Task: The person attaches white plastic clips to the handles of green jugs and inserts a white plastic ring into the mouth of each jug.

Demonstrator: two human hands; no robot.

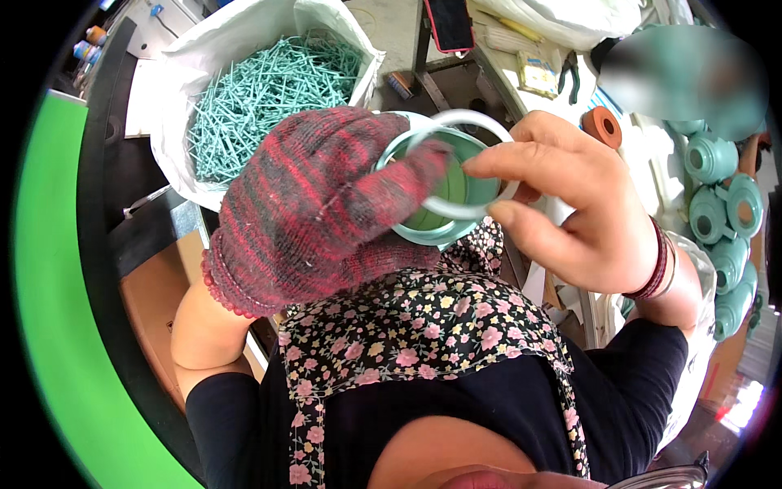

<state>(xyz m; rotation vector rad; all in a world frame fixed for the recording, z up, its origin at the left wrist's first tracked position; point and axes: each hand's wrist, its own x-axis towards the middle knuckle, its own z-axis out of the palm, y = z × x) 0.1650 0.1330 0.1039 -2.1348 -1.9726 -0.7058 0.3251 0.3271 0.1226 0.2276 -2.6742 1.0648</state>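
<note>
My left hand point(318, 196), in a red and dark grey knit glove, grips a round teal plastic container point(423, 235) in front of my chest. The container's open mouth faces up, and its inner wall looks green. Over that mouth I hold a translucent white ring point(476, 116) with my bare right hand point(582, 191). The right thumb and forefinger pinch the ring at its right side. One gloved finger reaches across the mouth, by the ring's left side. Whether the ring touches the container's rim I cannot tell.
A white sack point(175, 106) full of thin teal plastic sticks point(269, 98) stands at the far left. Several teal moulded parts point(713, 159) lie at the right. Pliers point(569, 77), a reddish-brown roll point(601, 125) and a phone point(450, 24) are beyond my hands.
</note>
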